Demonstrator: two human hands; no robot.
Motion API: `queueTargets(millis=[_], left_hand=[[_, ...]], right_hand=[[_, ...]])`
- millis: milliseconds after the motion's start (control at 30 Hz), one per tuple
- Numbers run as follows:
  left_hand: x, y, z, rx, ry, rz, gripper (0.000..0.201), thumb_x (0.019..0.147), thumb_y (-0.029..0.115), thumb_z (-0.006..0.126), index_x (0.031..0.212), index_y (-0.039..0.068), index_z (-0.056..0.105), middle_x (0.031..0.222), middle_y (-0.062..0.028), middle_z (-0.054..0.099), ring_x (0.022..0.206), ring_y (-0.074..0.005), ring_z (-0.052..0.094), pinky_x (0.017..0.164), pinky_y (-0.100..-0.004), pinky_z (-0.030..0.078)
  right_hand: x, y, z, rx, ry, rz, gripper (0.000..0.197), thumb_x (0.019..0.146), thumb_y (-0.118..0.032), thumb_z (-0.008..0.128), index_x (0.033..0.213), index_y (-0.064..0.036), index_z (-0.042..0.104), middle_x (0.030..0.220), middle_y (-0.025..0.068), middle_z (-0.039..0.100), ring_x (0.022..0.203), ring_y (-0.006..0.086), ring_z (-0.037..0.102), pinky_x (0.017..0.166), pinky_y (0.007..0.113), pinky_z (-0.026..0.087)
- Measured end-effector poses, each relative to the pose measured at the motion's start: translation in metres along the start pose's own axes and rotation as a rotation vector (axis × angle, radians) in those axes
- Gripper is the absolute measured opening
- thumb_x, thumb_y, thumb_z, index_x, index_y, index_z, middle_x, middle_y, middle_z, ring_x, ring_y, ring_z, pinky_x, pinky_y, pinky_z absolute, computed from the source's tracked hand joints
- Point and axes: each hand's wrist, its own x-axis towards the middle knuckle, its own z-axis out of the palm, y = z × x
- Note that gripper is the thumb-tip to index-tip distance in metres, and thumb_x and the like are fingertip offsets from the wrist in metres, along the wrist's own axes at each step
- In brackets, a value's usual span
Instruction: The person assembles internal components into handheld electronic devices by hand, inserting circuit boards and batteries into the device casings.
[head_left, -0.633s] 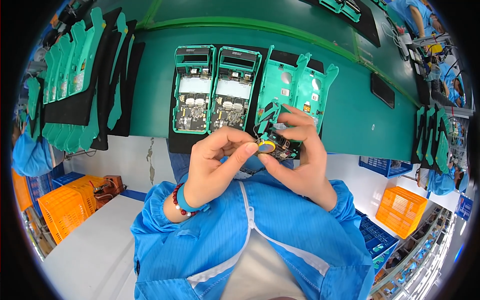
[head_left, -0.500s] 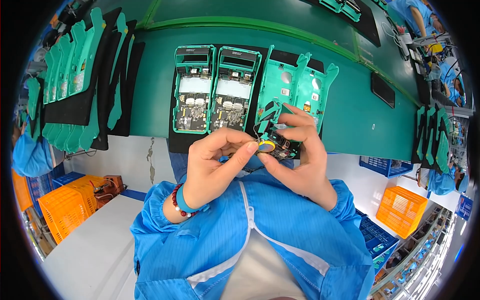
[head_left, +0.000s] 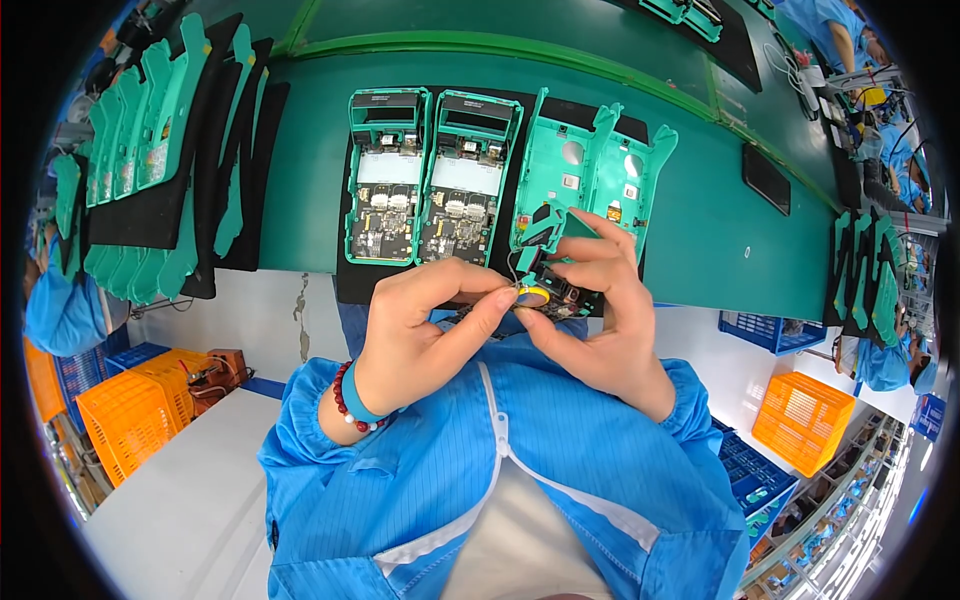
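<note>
Between my hands, close to my chest, is a green-framed device half [head_left: 548, 246] with black parts and a circuit board. My right hand [head_left: 605, 310] grips its right side, fingers curled over it. At its near edge sits a round coin cell [head_left: 533, 297] in a yellow wrap. The thumb and index finger of my left hand [head_left: 430, 315] pinch the coin cell's left edge; a thin dark wire runs up beside them. Beyond my hands, two green device halves with circuit boards [head_left: 384, 215] lie side by side. Right of them are green shell covers [head_left: 570, 160], partly hidden by my right hand.
Racks of green shells on black mats [head_left: 150, 150] stand on the left; more shells [head_left: 870, 265] stand at the right. A black phone [head_left: 766, 180] lies on the green table [head_left: 700, 255]. Orange crates [head_left: 803, 422] and blue crates sit lower down. Other people work at the edges.
My left hand and wrist have shifted slightly left. The coin cell looks tilted a little flatter between my fingers. My right hand keeps its hold on the device half.
</note>
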Motion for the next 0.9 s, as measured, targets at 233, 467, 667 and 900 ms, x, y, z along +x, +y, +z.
queueTargets(millis=[233,467,667,900], left_hand=[[-0.009,-0.014,0.010,-0.131,0.066,-0.009,0.014,0.091,-0.001,0.071,0.104,-0.003,0.069,0.091,-0.0101,0.071,0.084,-0.0138,0.072,0.074,-0.0264,0.058],[-0.010,-0.011,0.020,-0.111,0.160,-0.002,0.011,0.091,-0.001,0.072,0.101,-0.004,0.070,0.095,-0.0106,0.071,0.082,-0.0130,0.070,0.069,-0.0247,0.056],[-0.005,-0.022,0.022,-0.340,0.127,-0.120,0.012,0.098,0.003,0.066,0.108,-0.004,0.069,0.093,-0.0035,0.068,0.083,-0.0056,0.063,0.072,-0.0208,0.050],[0.007,-0.020,0.017,-0.447,-0.013,-0.218,0.020,0.101,0.006,0.063,0.118,-0.004,0.065,0.102,-0.0034,0.068,0.089,-0.0060,0.061,0.078,-0.0207,0.048]], right_hand=[[0.000,-0.002,0.002,-0.045,-0.009,-0.045,0.041,0.067,-0.005,0.088,0.101,-0.0035,0.064,0.109,0.0144,0.069,0.122,0.0433,0.057,0.103,0.054,0.044],[-0.002,0.001,0.002,-0.014,0.049,-0.040,0.042,0.068,-0.006,0.089,0.102,-0.0032,0.065,0.107,0.0145,0.070,0.120,0.0433,0.059,0.103,0.054,0.043],[0.001,0.009,0.003,-0.017,0.038,-0.065,0.040,0.071,-0.009,0.088,0.103,-0.0033,0.065,0.105,0.0126,0.071,0.106,0.0309,0.068,0.107,0.053,0.041],[0.001,0.021,-0.016,-0.059,-0.066,0.041,0.049,0.070,-0.016,0.091,0.113,-0.0055,0.068,0.113,0.0125,0.069,0.112,0.0299,0.065,0.106,0.050,0.043]])
